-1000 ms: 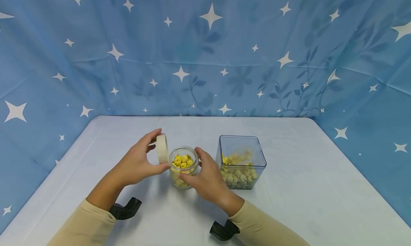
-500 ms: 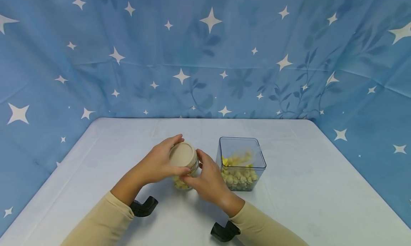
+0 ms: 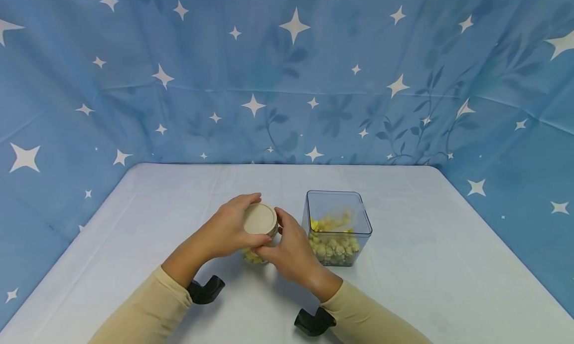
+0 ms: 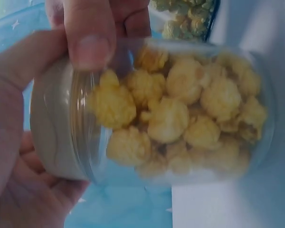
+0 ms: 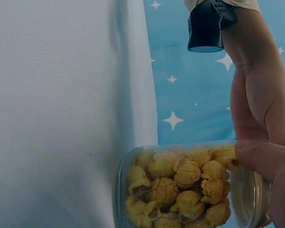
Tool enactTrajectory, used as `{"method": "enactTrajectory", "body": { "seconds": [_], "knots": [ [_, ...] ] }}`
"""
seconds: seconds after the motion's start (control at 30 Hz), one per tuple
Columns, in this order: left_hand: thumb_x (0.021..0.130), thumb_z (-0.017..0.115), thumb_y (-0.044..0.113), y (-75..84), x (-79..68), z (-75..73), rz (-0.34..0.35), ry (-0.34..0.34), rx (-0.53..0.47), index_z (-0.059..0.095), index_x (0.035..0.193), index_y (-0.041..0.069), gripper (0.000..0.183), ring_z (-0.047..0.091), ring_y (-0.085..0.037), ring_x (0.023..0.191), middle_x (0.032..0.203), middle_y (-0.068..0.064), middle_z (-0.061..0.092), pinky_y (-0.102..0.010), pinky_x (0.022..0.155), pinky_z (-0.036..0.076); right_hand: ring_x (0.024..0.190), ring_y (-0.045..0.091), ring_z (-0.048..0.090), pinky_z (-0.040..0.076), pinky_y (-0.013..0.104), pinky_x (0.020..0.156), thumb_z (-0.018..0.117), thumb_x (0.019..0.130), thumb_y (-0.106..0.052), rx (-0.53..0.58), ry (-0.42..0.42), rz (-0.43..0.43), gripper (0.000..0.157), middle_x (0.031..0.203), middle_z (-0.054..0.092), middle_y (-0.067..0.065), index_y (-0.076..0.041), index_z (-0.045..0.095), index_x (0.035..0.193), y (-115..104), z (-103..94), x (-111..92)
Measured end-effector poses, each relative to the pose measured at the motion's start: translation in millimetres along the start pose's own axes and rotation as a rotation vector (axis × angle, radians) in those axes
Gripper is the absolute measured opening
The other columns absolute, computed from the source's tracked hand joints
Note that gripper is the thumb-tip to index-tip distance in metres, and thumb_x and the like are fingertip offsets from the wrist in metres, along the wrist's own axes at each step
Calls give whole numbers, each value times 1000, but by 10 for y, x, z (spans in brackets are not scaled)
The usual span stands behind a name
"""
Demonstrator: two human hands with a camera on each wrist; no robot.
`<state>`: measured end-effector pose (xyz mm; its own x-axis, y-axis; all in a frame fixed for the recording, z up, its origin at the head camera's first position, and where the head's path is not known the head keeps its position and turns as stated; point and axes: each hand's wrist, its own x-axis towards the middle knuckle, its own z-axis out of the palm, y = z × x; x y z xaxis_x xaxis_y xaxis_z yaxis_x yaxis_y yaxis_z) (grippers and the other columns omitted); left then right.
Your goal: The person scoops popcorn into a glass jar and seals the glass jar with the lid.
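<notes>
A clear jar (image 4: 180, 114) of yellow popcorn stands on the white table. On its mouth sits a round cream lid (image 3: 260, 219), its top facing up in the head view. My left hand (image 3: 226, 227) grips the lid from the left, thumb in front and fingers behind. From the right, my right hand (image 3: 291, 249) holds the jar near its neck, thumb across the front. In the right wrist view the popcorn (image 5: 185, 190) shows through the jar's wall. Both hands hide much of the jar in the head view.
Just right of the right hand stands a clear square container (image 3: 338, 234) without a cover, partly filled with popcorn. A blue star-patterned curtain (image 3: 287, 75) hangs behind the white table (image 3: 426, 244). Black wrist mounts (image 3: 315, 322) sit under the sleeves.
My left hand has moved right with the lid, which has gone from upright beside the jar to flat over its mouth. The right hand has stayed on the jar; the square container has not moved.
</notes>
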<state>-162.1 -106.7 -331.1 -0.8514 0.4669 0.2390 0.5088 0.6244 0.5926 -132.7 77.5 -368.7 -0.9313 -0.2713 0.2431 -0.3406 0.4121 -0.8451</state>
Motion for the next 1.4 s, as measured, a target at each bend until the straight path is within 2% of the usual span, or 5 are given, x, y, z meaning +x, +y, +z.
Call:
{"method": "enactTrajectory", "body": {
  "seconds": [0.23, 0.53, 0.83, 1.17, 1.4],
  "knots": [
    [79, 84, 33, -59, 14, -54, 35, -62, -67, 38, 151, -2, 92, 55, -26, 116, 146, -13, 50, -42, 88, 51, 130, 28, 49, 45, 43, 104, 78, 86, -27, -6, -10, 12, 79, 141, 50, 13, 1, 39, 148, 1, -3, 5],
    [72, 89, 44, -87, -33, 47, -100, 94, -70, 38, 150, -2, 104, 55, -26, 107, 129, -11, 54, -45, 87, 51, 125, 25, 53, 47, 45, 100, 80, 83, -27, -3, 11, -16, 71, 132, 56, 9, -2, 48, 141, -9, 1, 27],
    [81, 79, 27, -174, -55, 25, -44, -40, -295, 29, 155, 1, 93, 53, -27, 119, 150, -11, 45, -48, 97, 46, 127, 27, 52, 47, 44, 102, 80, 84, -27, -11, 7, -13, 75, 137, 53, 13, 2, 44, 144, 5, 4, 18],
    [75, 87, 42, -179, -60, 115, -155, 70, -277, 25, 156, 0, 110, 47, -33, 122, 132, -9, 47, -54, 100, 44, 120, 24, 56, 48, 49, 98, 83, 82, -29, -9, 25, -46, 68, 127, 59, 7, -4, 53, 137, 24, 6, 31],
    [82, 81, 31, -210, -79, 43, -100, -22, -330, 26, 156, 0, 97, 47, -32, 130, 147, -12, 46, -52, 101, 43, 122, 26, 56, 48, 48, 99, 82, 82, -30, -12, 22, -36, 72, 131, 58, 9, -2, 50, 140, 21, 1, 27]
  ]
}}
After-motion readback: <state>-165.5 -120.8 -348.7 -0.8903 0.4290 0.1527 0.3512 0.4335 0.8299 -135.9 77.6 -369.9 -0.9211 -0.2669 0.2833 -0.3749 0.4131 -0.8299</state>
